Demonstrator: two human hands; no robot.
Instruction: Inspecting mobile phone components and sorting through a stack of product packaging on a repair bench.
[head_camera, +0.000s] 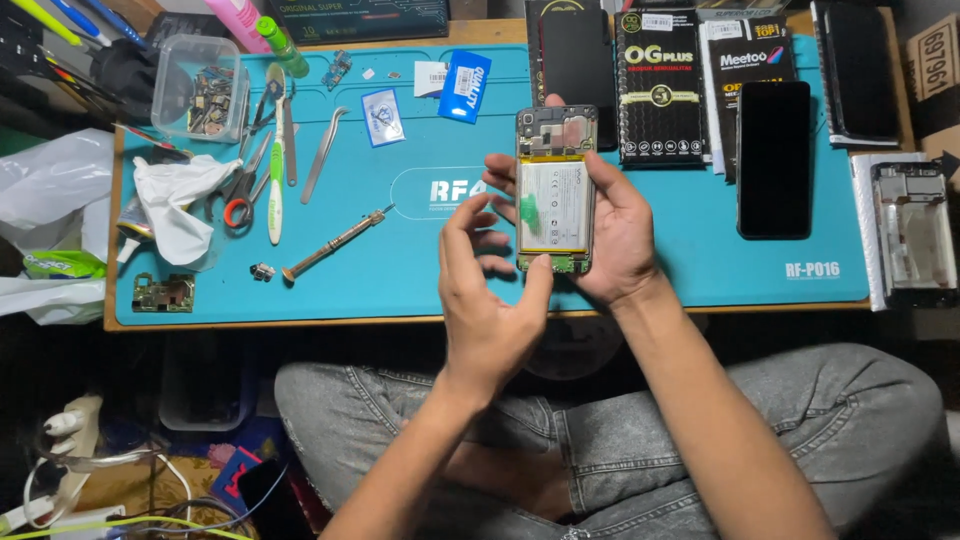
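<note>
Our right hand (615, 235) cradles an opened phone (555, 190) from behind, fingers wrapped around its edges, its white battery facing up, above the teal work mat (400, 270). Our left hand (490, 300) sits just beside it, thumb on the phone's lower edge, fingers loosely curled and spread. On the mat lie 1 screwdriver (335, 243), tweezers (325, 153), scissors (240, 195) and a black screen (773, 158).
</note>
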